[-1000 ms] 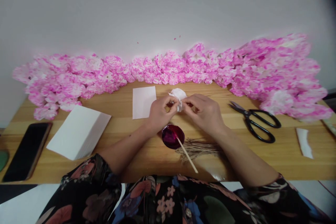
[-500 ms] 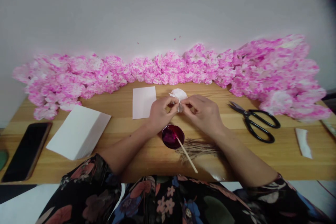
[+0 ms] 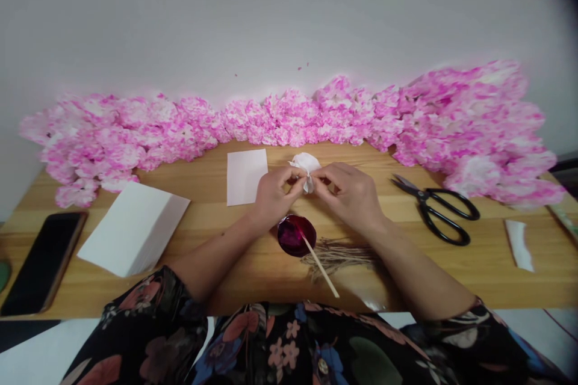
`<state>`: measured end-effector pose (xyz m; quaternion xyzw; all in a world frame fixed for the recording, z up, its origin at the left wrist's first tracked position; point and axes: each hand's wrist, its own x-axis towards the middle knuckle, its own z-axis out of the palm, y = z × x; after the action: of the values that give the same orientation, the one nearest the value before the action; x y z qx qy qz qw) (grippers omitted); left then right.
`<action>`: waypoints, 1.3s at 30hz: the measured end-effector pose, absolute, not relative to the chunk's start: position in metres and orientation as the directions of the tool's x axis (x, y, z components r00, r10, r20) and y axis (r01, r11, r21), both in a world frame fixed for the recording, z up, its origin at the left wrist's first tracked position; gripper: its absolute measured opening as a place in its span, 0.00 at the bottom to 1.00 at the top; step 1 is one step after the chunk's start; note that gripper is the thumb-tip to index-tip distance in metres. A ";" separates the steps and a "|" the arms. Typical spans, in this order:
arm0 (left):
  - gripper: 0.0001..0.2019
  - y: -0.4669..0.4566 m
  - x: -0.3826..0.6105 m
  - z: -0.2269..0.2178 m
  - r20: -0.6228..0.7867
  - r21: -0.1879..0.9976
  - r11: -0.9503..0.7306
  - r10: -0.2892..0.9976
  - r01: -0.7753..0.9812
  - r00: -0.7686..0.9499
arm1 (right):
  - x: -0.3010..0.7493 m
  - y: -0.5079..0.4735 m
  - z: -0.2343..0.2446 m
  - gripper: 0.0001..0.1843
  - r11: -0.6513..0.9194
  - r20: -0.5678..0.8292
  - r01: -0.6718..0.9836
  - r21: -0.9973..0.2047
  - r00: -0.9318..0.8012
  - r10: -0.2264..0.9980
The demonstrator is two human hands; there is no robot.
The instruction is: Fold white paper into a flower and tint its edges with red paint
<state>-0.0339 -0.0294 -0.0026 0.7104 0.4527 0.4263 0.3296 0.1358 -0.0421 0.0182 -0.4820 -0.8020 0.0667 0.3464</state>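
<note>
Left hand (image 3: 276, 195) and right hand (image 3: 354, 198), fingertips pressed together, pinch a white bundle (image 3: 305, 162) at its gathered waist. Far end is rounded, creased, probably thin paper; bundle sits beyond the magenta bowl (image 3: 289, 242).

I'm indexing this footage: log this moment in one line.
left hand: pinching gathered white sheet | right hand: pinching same sheet | table: magenta dish, wooden stick, black-handled scissors
</note>
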 end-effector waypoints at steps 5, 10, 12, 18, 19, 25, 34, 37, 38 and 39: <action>0.04 -0.029 -0.034 -0.005 0.342 0.842 -0.405 0.912 0.357 0.227 | 0.136 -0.042 0.016 0.08 0.515 0.506 0.741 -0.431 -0.275 0.818; 0.04 -0.029 -0.034 -0.005 0.364 0.822 -0.425 0.904 0.380 0.225 | 0.135 -0.043 0.016 0.07 0.540 0.520 0.736 -0.408 -0.298 0.800; 0.04 -0.029 -0.034 -0.005 0.368 0.821 -0.430 0.902 0.376 0.227 | 0.135 -0.043 0.016 0.08 0.550 0.525 0.737 -0.393 -0.311 0.792; 0.04 -0.028 -0.033 -0.005 0.369 0.827 -0.429 0.902 0.364 0.224 | 0.134 -0.044 0.017 0.09 0.566 0.533 0.752 -0.338 -0.343 0.773; 0.04 -0.028 -0.033 -0.005 0.370 0.827 -0.430 0.901 0.363 0.225 | 0.133 -0.044 0.017 0.09 0.564 0.529 0.751 -0.342 -0.343 0.777; 0.04 -0.030 -0.032 -0.002 0.328 0.850 -0.387 0.920 0.358 0.214 | 0.134 -0.044 0.017 0.08 0.525 0.493 0.739 -0.422 -0.299 0.817; 0.04 -0.029 -0.033 -0.003 0.318 0.853 -0.376 0.924 0.362 0.211 | 0.136 -0.042 0.020 0.09 0.515 0.461 0.709 -0.482 -0.294 0.837; 0.03 -0.029 -0.033 -0.004 0.323 0.846 -0.382 0.922 0.371 0.213 | 0.136 -0.042 0.019 0.08 0.526 0.472 0.699 -0.484 -0.297 0.830; 0.03 -0.029 -0.034 -0.004 0.325 0.845 -0.384 0.921 0.373 0.213 | 0.136 -0.042 0.019 0.08 0.530 0.476 0.696 -0.484 -0.298 0.827; 0.03 -0.029 -0.034 -0.005 0.328 0.842 -0.387 0.920 0.375 0.213 | 0.136 -0.041 0.018 0.07 0.534 0.480 0.694 -0.483 -0.300 0.824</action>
<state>-0.0338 -0.0291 -0.0046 0.7121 0.4547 0.4319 0.3156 0.1362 -0.0415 0.0182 -0.4738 -0.8010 0.0919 0.3542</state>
